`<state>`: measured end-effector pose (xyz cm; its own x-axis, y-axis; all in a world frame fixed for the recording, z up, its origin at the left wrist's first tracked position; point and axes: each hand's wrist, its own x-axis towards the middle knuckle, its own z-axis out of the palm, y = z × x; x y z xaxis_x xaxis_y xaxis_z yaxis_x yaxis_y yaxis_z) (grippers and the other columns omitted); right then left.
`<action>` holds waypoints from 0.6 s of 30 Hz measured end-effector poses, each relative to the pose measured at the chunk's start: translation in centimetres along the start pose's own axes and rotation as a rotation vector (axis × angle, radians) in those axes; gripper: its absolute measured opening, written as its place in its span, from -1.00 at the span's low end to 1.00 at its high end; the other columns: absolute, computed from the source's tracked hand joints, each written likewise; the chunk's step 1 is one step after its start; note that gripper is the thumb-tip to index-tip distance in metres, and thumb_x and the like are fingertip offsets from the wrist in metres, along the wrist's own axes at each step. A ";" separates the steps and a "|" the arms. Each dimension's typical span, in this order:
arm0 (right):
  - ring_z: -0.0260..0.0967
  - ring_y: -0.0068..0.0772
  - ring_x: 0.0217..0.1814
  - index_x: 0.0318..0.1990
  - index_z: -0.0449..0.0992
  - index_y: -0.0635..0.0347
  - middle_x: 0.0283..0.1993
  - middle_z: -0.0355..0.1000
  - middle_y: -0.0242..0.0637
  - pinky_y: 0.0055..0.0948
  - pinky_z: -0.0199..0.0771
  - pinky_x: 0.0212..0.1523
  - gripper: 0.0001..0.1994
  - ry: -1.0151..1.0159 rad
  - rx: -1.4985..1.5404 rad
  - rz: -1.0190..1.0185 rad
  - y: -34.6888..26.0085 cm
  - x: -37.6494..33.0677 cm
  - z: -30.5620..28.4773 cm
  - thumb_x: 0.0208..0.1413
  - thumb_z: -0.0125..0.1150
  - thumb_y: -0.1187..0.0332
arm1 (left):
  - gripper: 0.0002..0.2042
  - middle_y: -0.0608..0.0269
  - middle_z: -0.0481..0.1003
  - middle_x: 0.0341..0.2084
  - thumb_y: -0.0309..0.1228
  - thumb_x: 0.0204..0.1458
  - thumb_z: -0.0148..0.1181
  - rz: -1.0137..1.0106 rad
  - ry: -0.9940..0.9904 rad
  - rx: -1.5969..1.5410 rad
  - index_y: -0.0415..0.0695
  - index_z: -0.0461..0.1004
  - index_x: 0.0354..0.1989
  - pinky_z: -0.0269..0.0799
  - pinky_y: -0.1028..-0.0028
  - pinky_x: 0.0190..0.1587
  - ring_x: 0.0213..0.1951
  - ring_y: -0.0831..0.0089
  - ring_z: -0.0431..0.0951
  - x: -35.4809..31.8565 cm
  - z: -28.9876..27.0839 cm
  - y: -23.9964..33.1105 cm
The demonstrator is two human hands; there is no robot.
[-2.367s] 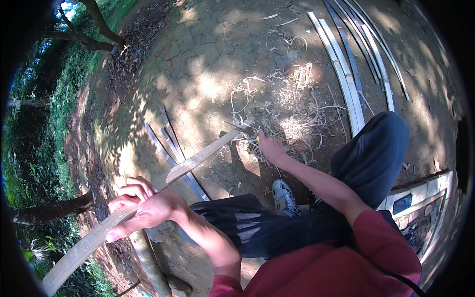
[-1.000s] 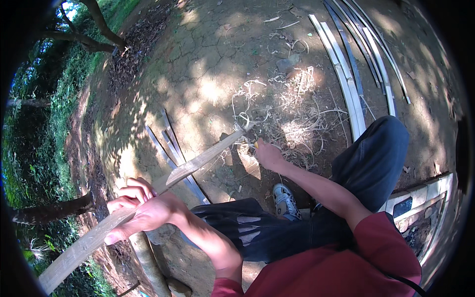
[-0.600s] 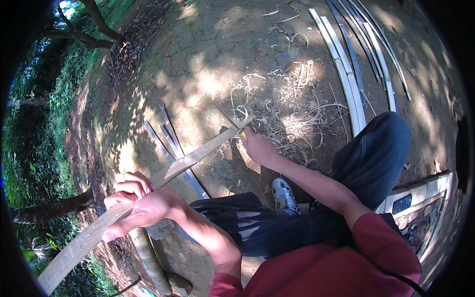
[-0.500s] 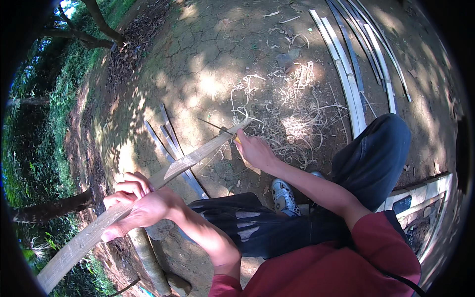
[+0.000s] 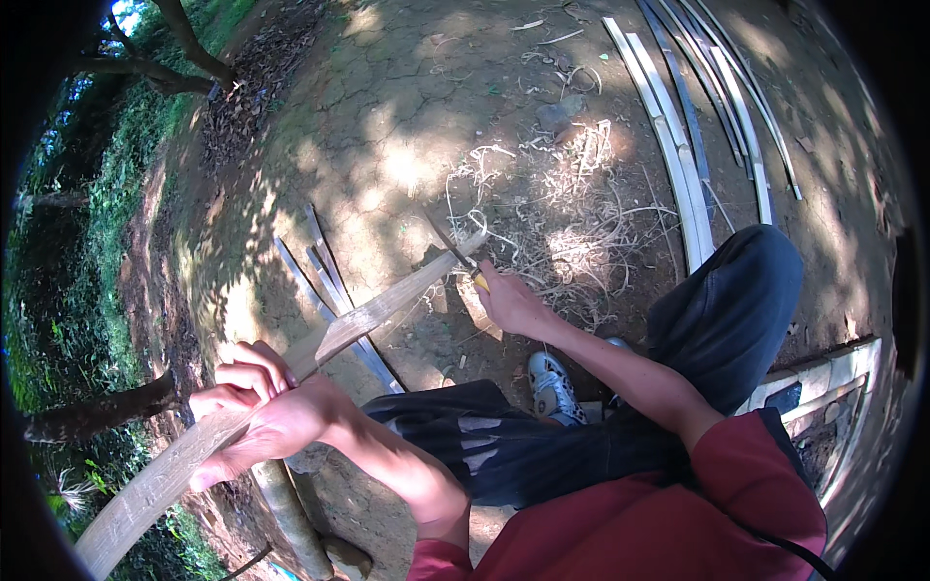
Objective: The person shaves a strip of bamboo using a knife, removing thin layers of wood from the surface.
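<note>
A long, pale wooden strip (image 5: 387, 303) runs slantwise from the lower left to a narrow far end near the middle. My left hand (image 5: 295, 416) is wrapped round it at mid-length, thumb on the near side and fingers curled over the far side. In my right hand (image 5: 518, 305) is a knife (image 5: 446, 236) with a thin dark blade and a yellow handle. Its blade lies across the strip close to the far end. My right fingers close over most of the handle. Thin curled shavings (image 5: 591, 247) lie on the ground beyond the right hand.
Several long slats (image 5: 678, 145) lie on the ground at the far right. Shorter strips (image 5: 334, 281) lie beneath the held strip. A log (image 5: 286, 513) is below my left hand. My shoe (image 5: 554, 387) and bent knee (image 5: 736, 281) are nearby, with a pale frame (image 5: 823, 378) at right.
My right hand has moved slightly right and nearer me, taking the knife toward the strip's far end. The blade now slants more steeply. My left hand keeps its grip, shifted slightly left.
</note>
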<state>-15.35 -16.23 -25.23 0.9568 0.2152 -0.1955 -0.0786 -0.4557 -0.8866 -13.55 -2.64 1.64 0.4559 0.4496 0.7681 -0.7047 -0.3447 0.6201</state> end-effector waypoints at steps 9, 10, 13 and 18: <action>0.40 0.27 -0.40 -0.06 0.15 0.37 -0.54 0.40 0.16 0.10 0.35 -0.38 -0.73 -0.050 -0.104 0.098 2.0 0.8 2.2 0.19 -0.07 0.38 | -0.30 0.39 -0.09 -0.86 0.47 -0.02 -0.47 0.063 0.119 0.125 -0.02 -0.04 -0.64 -0.22 0.57 -0.78 -0.79 0.55 -0.14 -0.1 0.6 1.0; 0.41 0.27 -0.40 -0.06 0.15 0.37 -0.54 0.40 0.16 0.11 0.35 -0.38 -0.74 -0.053 -0.095 0.110 0.3 0.0 1.2 0.19 -0.07 0.38 | -0.30 0.39 -0.09 -0.86 0.47 -0.02 -0.47 0.049 0.123 0.136 -0.02 -0.05 -0.64 -0.22 0.57 -0.78 -0.79 0.55 -0.14 -0.5 1.1 0.5; 0.42 0.25 -0.39 -0.08 0.15 0.35 -0.52 0.41 0.16 0.11 0.37 -0.36 -0.75 0.031 -0.088 0.180 4.7 1.1 3.2 0.19 -0.07 0.38 | -0.31 0.39 -0.10 -0.86 0.47 -0.02 -0.47 0.004 0.094 0.091 -0.01 -0.06 -0.65 -0.22 0.58 -0.78 -0.79 0.56 -0.14 -0.8 2.1 0.7; 0.42 0.25 -0.38 -0.05 0.16 0.38 -0.51 0.41 0.17 0.10 0.37 -0.35 -0.72 0.031 -0.042 0.179 6.4 2.0 4.5 0.19 -0.06 0.37 | -0.31 0.37 -0.10 -0.85 0.47 -0.03 -0.40 0.005 0.161 0.118 -0.01 -0.06 -0.67 -0.20 0.58 -0.78 -0.77 0.56 -0.16 -0.3 1.8 0.8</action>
<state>-15.19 -14.80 -33.21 0.9368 0.1010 -0.3350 -0.2371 -0.5206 -0.8202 -13.30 -4.50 2.15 0.3532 0.5705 0.7414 -0.6337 -0.4371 0.6382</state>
